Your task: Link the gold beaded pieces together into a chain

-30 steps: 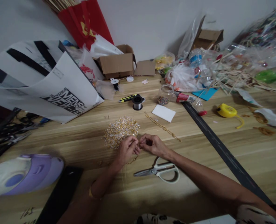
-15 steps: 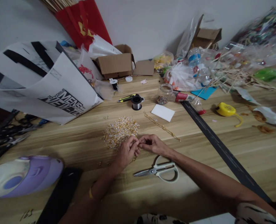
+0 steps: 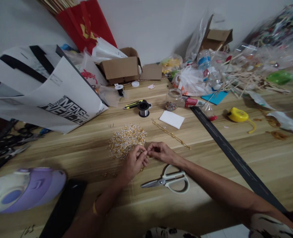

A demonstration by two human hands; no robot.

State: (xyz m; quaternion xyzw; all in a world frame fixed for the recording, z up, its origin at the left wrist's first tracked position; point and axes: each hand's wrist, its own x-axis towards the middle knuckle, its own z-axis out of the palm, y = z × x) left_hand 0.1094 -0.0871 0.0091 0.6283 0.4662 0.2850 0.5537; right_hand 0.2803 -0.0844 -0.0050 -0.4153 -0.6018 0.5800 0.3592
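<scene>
My left hand (image 3: 135,162) is closed in a pinch at the front edge of a heap of small gold and clear beads on wire loops (image 3: 126,140). Fingertip to fingertip with it, my right hand (image 3: 162,152) pinches too. Whatever lies between the fingertips is too small to make out. A short bit of gold chain (image 3: 141,170) shows under my left hand, and fine pale threads hang below. Beyond my right hand lies a gold chain bracelet (image 3: 171,134). White-handled scissors (image 3: 167,180) rest just in front of my hands, blades pointing left.
A wire spool (image 3: 144,109), a yellow-black cutter (image 3: 132,104), a white card (image 3: 171,119) and a bead jar (image 3: 173,100) stand behind the heap. At right are a long black ruler (image 3: 235,155) and a yellow tape measure (image 3: 238,115). A white paper bag (image 3: 69,86) stands left.
The whole view has shifted slightly to the left. My hands keep almost the same pinched pose, fingertips still together.
</scene>
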